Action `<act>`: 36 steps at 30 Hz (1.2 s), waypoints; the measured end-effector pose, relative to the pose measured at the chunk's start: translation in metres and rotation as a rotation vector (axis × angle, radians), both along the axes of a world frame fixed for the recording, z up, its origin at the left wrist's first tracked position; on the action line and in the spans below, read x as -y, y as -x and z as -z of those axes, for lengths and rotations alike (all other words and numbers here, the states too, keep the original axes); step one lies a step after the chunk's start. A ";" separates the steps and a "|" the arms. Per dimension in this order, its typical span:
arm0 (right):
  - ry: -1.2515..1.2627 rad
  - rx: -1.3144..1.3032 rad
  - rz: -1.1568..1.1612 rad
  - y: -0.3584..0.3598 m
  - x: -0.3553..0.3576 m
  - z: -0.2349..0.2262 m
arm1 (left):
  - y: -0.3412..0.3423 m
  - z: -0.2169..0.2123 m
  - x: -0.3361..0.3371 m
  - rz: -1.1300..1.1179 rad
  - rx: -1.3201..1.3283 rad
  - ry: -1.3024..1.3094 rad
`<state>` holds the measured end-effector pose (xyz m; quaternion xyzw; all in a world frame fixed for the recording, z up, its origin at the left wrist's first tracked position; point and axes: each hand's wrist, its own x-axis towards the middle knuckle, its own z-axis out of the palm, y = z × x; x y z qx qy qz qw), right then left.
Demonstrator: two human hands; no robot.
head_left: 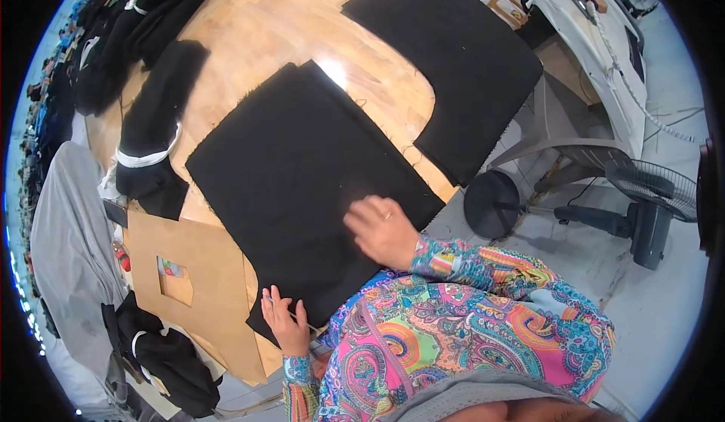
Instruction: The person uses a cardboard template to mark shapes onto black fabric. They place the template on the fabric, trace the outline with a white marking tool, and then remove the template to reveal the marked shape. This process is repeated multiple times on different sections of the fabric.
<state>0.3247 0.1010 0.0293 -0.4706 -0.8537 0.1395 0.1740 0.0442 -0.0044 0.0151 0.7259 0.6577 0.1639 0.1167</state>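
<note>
Pressing down flat, your right hand [383,229] lies palm-down with fingers spread on the near right part of the large black fabric panel [302,173], a ring showing on one finger and the wrist bent back toward your patterned sleeve [468,263]. Your left hand [287,324] sits at the panel's near edge, fingers loosely curled around a thin pale stick-like thing [291,315], maybe chalk or a pencil; it is too small to tell which. The panel lies spread on the wooden table [287,21], its near corner overlapping a brown cardboard template [204,286] that has a square window cut in it. A second black cut piece [453,59] with a curved notch lies farther off to the right, apart from the first and hanging partly over the table's edge. Rolled black cloth tied with a white strip [151,142] lies to the left, and more dark bundles there blur toward the rim. Beyond the table on the right stand a floor fan [649,195] and a white sewing machine [604,52], where another person's hand is cut off at the top.
</note>
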 end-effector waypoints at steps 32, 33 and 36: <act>0.143 0.112 0.074 -0.014 0.000 -0.017 | -0.004 -0.001 0.000 -0.028 0.007 0.003; 0.172 0.158 0.128 -0.024 -0.001 -0.023 | -0.005 -0.002 0.001 -0.038 0.009 0.002; 0.223 0.196 0.209 -0.033 -0.001 -0.037 | -0.005 0.000 0.002 -0.050 0.024 -0.010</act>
